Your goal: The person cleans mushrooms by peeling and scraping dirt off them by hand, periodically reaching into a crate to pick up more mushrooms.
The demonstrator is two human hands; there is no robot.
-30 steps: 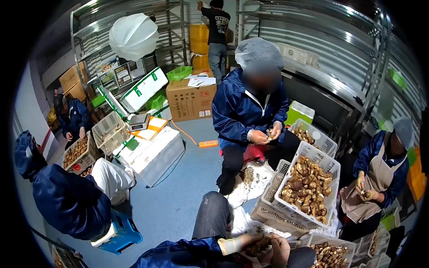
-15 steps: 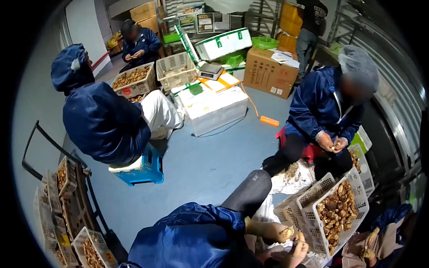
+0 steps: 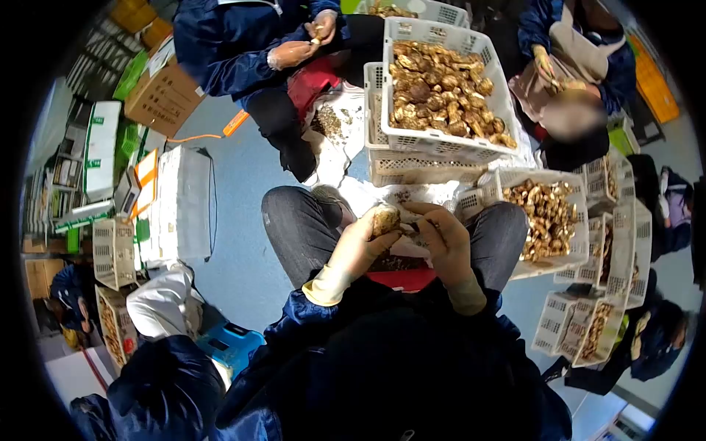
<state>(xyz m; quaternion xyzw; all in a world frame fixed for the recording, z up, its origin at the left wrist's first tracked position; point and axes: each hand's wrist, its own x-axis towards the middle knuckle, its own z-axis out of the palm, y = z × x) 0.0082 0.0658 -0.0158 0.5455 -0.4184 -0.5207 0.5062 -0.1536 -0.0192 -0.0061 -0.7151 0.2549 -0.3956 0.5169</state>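
Note:
My left hand (image 3: 357, 248), in a pale glove, is closed round a brown-and-white mushroom (image 3: 385, 220) above my lap. Close beside it, my right hand (image 3: 447, 241) has its fingers pinched together near the mushroom; what they hold is too small and dark to name. Beyond my knees, a white crate (image 3: 456, 140) full of brown mushrooms (image 3: 441, 92) rests on another crate. A second crate (image 3: 581, 220) of smaller mushrooms (image 3: 543, 220) stands to the right of my right knee. Dark scraps lie between my legs.
A co-worker (image 3: 243, 51) sits ahead on the left, another (image 3: 581, 59) ahead on the right, both handling small items. White cloth (image 3: 342, 158) with debris covers the floor ahead. At left are a white foam box (image 3: 180, 206) and a blue stool (image 3: 229, 345). Stacked crates (image 3: 625, 250) stand at right.
The view has swung right and down, so my lap and both hands now sit centrally. The mushroom in my left hand shows more clearly, and the crates at right have come into view.

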